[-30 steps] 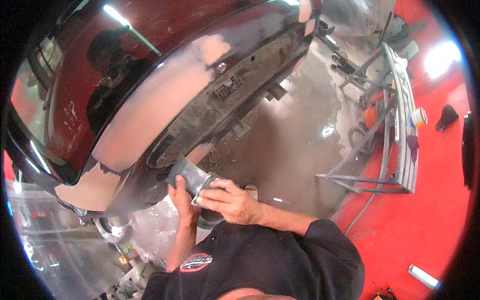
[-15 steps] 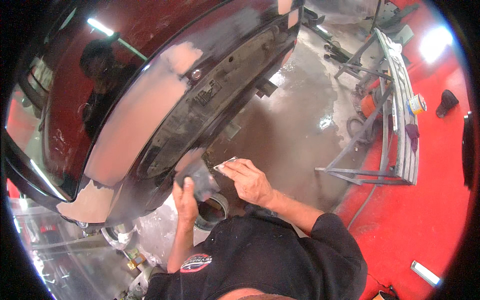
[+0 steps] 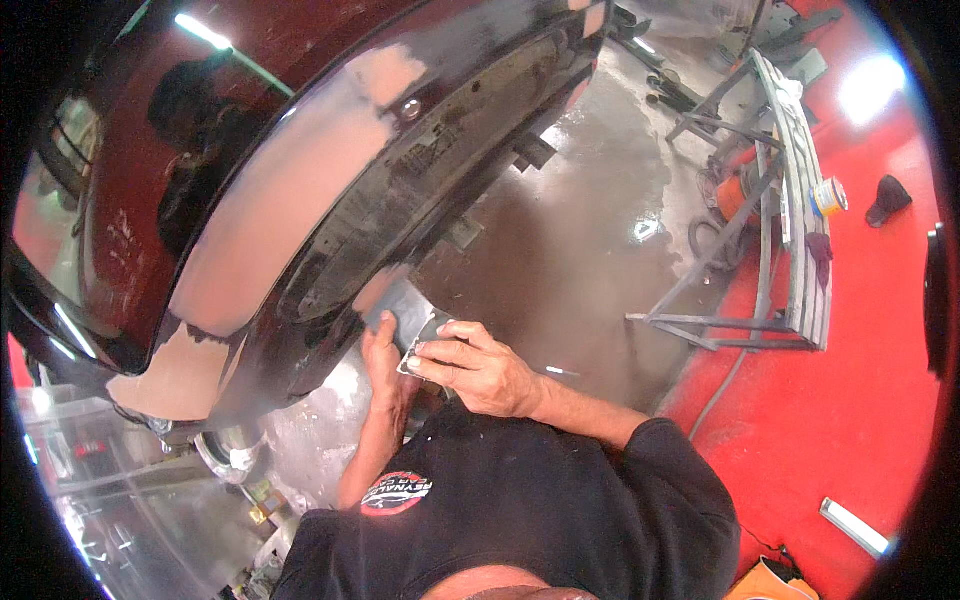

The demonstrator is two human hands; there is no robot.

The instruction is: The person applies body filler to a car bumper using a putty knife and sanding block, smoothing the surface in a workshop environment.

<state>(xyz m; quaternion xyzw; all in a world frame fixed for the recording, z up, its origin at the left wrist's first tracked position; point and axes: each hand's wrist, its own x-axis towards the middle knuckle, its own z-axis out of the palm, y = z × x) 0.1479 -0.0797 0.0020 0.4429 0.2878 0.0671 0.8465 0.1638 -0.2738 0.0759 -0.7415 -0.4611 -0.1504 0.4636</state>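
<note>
Sandpaper sheet sat between our hands at the dark wheel arch, beside its pale filler patch. Our left hand gripped its near edge; our right hand pinched the corner with fingers closed. We judged it light, floppy and gritty, best held by its edges.

— Where did we have the sanding sheet?

— Between our two hands, against the lower edge of the car panel. Our left hand sat under it, our right hand just to its right, fingers on its lower corner.

— And around us?

— The wet floor spread beyond the hands. A metal stand stood well off to the right, with a can resting on it.
</note>
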